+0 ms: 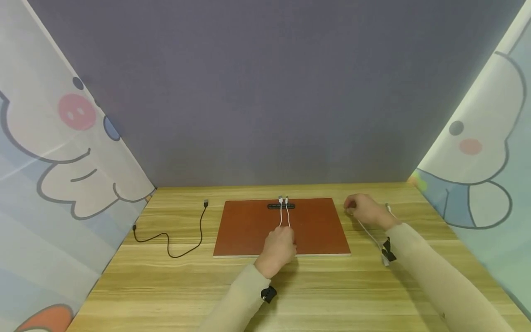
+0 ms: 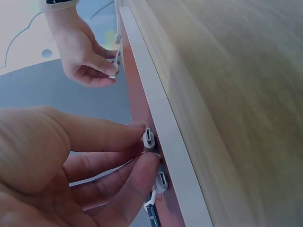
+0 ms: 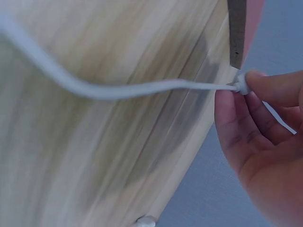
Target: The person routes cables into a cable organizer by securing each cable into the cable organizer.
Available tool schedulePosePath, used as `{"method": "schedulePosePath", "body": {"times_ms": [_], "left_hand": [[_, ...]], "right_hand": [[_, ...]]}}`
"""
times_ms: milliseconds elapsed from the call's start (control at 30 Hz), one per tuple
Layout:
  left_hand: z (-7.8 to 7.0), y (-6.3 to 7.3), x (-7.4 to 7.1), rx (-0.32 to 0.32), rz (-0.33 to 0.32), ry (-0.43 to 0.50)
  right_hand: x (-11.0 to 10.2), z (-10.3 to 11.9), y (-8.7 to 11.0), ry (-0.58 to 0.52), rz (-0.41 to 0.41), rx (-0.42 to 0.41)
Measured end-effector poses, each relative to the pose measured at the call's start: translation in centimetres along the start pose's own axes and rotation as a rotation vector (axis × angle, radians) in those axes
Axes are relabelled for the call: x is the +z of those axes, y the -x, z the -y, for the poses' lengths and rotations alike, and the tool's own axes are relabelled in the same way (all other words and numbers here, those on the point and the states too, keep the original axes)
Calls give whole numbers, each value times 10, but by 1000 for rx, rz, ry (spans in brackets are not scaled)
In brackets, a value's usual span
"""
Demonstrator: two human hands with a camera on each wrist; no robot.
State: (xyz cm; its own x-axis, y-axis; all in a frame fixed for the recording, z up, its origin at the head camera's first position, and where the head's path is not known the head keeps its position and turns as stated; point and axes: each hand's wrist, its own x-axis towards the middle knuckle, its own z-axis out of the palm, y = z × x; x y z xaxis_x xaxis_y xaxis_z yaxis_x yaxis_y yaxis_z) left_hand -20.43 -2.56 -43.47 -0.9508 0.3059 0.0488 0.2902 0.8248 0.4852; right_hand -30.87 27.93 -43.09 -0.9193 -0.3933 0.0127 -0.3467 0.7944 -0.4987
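Observation:
My left hand (image 1: 279, 248) is over the front part of a reddish-brown board (image 1: 244, 226). In the left wrist view, its thumb and finger pinch a white USB-C plug (image 2: 148, 138). A second white USB-C plug (image 2: 162, 181) lies close beside those fingers. Two white cables (image 1: 288, 216) run from under this hand to plugs (image 1: 280, 200) at the board's back edge. Right of the board, my right hand (image 1: 366, 210) pinches the end of another white cable (image 1: 370, 234). In the right wrist view that cable (image 3: 118, 91) stretches away from the fingertips; its end is mostly covered.
A black USB cable (image 1: 201, 235) lies in curves on the wooden table (image 1: 166, 286), left of the board. Near the board's back edge is a dark strip (image 1: 274, 206). Behind the table rises a grey panel (image 1: 265, 115), with cartoon-printed curtains (image 1: 54, 138) at the sides.

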Motion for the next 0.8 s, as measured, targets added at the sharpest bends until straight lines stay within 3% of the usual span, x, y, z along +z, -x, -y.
{"method": "schedulePosePath", "body": {"times_ms": [200,467,633,800], "left_hand": [[-1,0,-1,-1,2,-5],[0,-1,0,8,-16,-12],[1,-1,1,31,-51,-28],[2,-1,0,27,-40,8]], "right_hand": [[-1,2,3,-109,-69,-11],[-2,15,10,-355,-59,30],[4,24,9,-420,-86,17],[10,35,8,-461,-107,-10]]}}
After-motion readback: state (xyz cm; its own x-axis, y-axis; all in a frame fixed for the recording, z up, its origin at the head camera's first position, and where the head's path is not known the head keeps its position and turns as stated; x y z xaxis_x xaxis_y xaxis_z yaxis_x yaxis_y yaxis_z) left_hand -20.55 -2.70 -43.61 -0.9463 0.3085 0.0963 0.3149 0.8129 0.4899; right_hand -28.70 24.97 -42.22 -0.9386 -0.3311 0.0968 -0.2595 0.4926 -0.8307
